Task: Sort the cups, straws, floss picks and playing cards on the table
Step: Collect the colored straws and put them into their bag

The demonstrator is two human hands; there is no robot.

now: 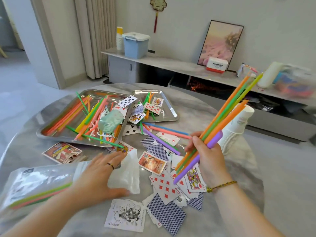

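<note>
My right hand [207, 153] grips a bundle of orange, green and purple straws [227, 113], held slanted above the table's right side. A stack of white paper cups [234, 129] stands just behind that bundle. My left hand [100, 175] rests with fingers spread on the mouth of a clear plastic bag [42, 182] that holds a few green and pink straws. Playing cards [164, 183] lie scattered between my hands. The large steel tray [51, 129] holds many straws and white floss picks [100, 132]. A smaller steel tray [171, 106] holds cards and a few straws.
A torn card box [62, 152] lies left of the cards. Loose pink, blue and purple straws [164, 130] lie at the table's middle. Behind the table runs a low cabinet with a blue bin [136, 45], a framed picture [220, 43] and a Panasonic box [217, 65].
</note>
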